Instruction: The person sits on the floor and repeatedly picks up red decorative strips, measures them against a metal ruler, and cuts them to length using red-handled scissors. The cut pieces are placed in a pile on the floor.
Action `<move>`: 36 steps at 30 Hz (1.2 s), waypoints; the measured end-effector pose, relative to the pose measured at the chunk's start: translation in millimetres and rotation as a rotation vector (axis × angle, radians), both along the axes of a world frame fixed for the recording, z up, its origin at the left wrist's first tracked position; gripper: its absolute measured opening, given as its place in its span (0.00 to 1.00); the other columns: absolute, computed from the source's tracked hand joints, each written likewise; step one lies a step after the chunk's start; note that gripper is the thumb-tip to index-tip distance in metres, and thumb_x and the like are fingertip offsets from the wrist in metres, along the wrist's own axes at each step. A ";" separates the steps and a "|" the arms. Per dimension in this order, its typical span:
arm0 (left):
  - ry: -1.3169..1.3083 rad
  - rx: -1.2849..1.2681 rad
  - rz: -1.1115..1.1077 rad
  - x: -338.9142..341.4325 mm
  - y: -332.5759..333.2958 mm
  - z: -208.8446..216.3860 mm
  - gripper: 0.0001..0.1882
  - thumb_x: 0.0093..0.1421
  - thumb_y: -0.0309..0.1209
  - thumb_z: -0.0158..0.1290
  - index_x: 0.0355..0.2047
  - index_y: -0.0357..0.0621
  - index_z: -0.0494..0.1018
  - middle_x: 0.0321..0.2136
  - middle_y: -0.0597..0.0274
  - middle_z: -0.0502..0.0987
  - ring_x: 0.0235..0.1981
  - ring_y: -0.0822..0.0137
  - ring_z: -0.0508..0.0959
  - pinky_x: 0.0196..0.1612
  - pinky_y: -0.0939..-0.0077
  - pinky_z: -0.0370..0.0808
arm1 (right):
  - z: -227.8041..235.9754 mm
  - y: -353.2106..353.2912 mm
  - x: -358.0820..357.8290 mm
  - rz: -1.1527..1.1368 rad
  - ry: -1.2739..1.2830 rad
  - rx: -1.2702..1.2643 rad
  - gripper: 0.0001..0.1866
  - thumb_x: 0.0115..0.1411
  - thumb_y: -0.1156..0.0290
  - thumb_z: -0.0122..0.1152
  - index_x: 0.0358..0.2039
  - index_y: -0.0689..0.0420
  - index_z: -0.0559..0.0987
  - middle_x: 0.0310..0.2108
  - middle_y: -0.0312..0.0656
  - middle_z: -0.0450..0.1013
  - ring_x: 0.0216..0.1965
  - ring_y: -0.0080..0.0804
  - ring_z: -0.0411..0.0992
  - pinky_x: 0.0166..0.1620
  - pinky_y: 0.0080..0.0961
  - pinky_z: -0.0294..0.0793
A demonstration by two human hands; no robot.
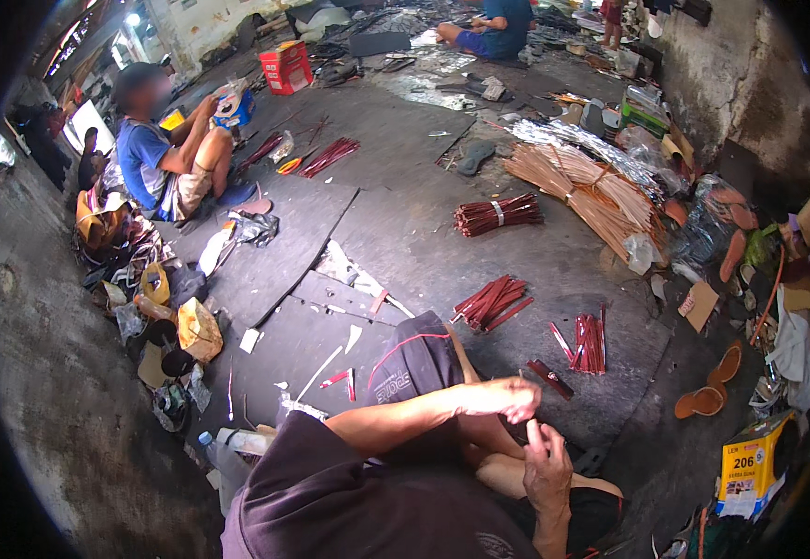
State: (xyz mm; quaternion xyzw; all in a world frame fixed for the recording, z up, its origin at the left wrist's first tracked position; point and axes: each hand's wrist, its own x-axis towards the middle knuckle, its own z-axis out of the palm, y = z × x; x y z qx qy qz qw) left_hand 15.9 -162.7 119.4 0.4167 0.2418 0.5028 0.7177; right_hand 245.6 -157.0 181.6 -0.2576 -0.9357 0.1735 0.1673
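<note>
My left hand (507, 399) is closed and a little blurred, reaching across above my bent legs. Just below it, my right hand (548, 463) has its thumb and fingers pinched together. Whatever either holds is too small to make out. Beyond my hands on the dark floor mat lies a dark red-brown strip piece (551, 379). A small pile of dark red strips (590, 343) sits to its right, and another pile of red strips (494, 303) lies farther off. A tied bundle of red strips (498, 215) rests behind them.
Long tan strips (584, 189) lie in a large bundle at the far right. Brown sandal soles (709, 393) and a yellow can (753, 466) stand to my right. At left are scraps and a cut yellowish container (199, 331). A co-worker (167, 154) sits at far left; another (503, 28) sits at the back.
</note>
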 end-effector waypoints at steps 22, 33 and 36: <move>0.311 -0.492 -0.211 -18.7 -28.9 -9.3 0.22 0.62 0.44 0.57 0.42 0.36 0.75 0.34 0.60 0.78 0.36 0.68 0.79 0.42 0.76 0.78 | -3.5 16.0 -3.5 0.242 -0.259 0.053 0.31 0.57 0.78 0.52 0.62 0.38 0.68 0.49 0.54 0.67 0.40 0.51 0.72 0.43 0.42 0.73; -0.499 -0.280 0.069 -2.1 -10.9 5.9 0.19 0.64 0.45 0.55 0.42 0.41 0.75 0.34 0.60 0.81 0.34 0.71 0.81 0.41 0.76 0.79 | 20.6 35.0 -18.9 -0.047 -0.070 0.026 0.28 0.60 0.71 0.60 0.62 0.50 0.68 0.52 0.53 0.68 0.42 0.46 0.74 0.43 0.38 0.75; -0.292 -0.189 0.176 -32.3 8.0 32.9 0.23 0.66 0.46 0.51 0.47 0.37 0.70 0.38 0.53 0.79 0.39 0.68 0.80 0.42 0.76 0.79 | 47.1 60.9 -11.8 -0.209 0.071 -0.073 0.31 0.60 0.73 0.60 0.64 0.53 0.64 0.52 0.53 0.68 0.44 0.48 0.73 0.46 0.38 0.74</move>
